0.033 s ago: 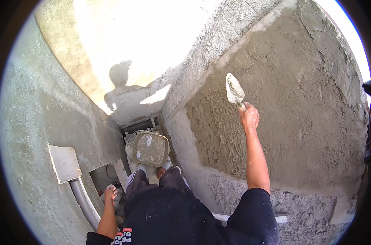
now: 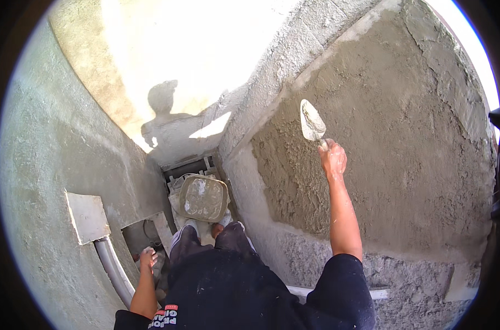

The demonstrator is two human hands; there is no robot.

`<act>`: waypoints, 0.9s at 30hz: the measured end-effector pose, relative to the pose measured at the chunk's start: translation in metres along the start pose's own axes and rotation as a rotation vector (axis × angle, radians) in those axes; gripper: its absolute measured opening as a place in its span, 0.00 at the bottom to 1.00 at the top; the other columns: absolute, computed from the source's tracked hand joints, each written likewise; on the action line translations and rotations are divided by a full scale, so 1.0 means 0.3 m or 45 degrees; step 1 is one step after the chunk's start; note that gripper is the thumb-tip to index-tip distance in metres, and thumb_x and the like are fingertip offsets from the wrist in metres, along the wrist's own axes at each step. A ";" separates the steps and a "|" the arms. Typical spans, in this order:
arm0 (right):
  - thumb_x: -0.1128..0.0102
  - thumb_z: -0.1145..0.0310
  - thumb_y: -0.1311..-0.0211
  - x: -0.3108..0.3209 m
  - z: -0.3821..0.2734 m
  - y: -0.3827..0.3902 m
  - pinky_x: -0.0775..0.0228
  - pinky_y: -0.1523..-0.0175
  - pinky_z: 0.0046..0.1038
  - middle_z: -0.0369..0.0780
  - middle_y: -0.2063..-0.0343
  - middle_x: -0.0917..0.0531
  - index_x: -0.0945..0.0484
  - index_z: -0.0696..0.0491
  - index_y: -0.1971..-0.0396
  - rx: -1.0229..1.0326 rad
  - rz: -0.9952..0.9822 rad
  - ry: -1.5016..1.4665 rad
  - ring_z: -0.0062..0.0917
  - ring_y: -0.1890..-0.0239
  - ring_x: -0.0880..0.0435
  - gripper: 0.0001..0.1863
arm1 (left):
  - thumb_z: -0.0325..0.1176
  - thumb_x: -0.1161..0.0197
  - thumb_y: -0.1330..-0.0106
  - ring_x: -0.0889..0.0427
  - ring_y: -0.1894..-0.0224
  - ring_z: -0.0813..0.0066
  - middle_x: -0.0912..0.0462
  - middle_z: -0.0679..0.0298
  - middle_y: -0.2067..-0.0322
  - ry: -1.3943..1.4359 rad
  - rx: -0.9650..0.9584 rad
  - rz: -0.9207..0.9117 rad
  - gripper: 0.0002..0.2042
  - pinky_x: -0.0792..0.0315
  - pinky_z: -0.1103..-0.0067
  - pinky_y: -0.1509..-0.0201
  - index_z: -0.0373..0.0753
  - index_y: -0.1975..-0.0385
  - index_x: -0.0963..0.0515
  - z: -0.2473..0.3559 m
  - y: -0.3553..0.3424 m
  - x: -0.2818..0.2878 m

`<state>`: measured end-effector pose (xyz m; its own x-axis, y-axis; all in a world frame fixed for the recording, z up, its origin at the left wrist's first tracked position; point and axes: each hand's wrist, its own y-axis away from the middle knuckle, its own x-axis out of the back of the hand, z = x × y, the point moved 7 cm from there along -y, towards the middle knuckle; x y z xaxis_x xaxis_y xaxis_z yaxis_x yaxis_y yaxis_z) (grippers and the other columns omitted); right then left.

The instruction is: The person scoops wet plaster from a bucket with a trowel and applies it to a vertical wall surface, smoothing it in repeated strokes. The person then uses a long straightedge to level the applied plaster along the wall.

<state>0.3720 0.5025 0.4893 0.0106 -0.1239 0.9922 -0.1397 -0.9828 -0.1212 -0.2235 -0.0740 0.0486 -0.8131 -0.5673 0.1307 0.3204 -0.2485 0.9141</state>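
My right hand (image 2: 333, 159) is closed around the handle of a pointed trowel (image 2: 312, 121). The blade carries a smear of grey mortar and points away from me. It is in front of the freshly coated mortar wall (image 2: 404, 159) on the right; whether it touches the surface I cannot tell. Low on the left, my left hand (image 2: 148, 256) has its fingers curled in, and nothing shows in it. That hand hangs beside a rectangular opening in the left wall. Near my feet stands a square basin (image 2: 204, 199) with wet grey mortar in it.
A pale square panel (image 2: 88, 216) juts from the left wall (image 2: 57, 148), with a grey pipe (image 2: 113, 269) below it. A white strip (image 2: 379, 295) runs along the lower right wall. My shadow (image 2: 163, 110) falls on the sunlit far wall.
My right hand and the trowel have shifted slightly to the left along the wall. My left hand has hardly moved.
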 end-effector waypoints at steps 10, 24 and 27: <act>0.28 0.63 0.43 -0.399 -0.323 0.648 0.23 0.52 0.45 0.48 0.61 0.14 0.16 0.51 0.53 0.288 -0.357 -0.295 0.46 0.56 0.14 0.18 | 0.39 0.40 0.31 0.15 0.54 0.68 0.16 0.68 0.53 -0.210 0.115 -0.002 0.17 0.25 0.67 0.52 0.47 0.43 0.23 -0.178 -0.016 0.000; 0.26 0.55 0.45 -1.586 -0.630 1.161 0.24 0.43 0.41 0.54 0.55 0.13 0.16 0.56 0.48 -0.186 -1.156 -0.667 0.48 0.49 0.14 0.28 | 0.45 0.26 0.43 0.35 0.27 0.51 0.35 0.50 0.28 -1.337 -0.130 -0.304 0.47 0.39 0.66 0.24 0.40 0.25 0.43 -0.224 -0.053 -0.547; 0.27 0.54 0.44 -2.009 -0.685 1.169 0.24 0.43 0.38 0.54 0.51 0.14 0.19 0.56 0.42 -0.017 -1.198 -0.523 0.44 0.48 0.14 0.32 | 0.45 0.25 0.43 0.39 0.25 0.52 0.37 0.52 0.27 -1.522 -0.114 -0.304 0.48 0.41 0.64 0.23 0.41 0.24 0.45 -0.322 -0.165 -0.657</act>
<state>0.1132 0.2608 -0.1455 0.4592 0.6565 0.5985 0.0897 -0.7045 0.7040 -0.0323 -0.0258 -0.0596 -0.7757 0.5672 0.2767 0.0957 -0.3277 0.9399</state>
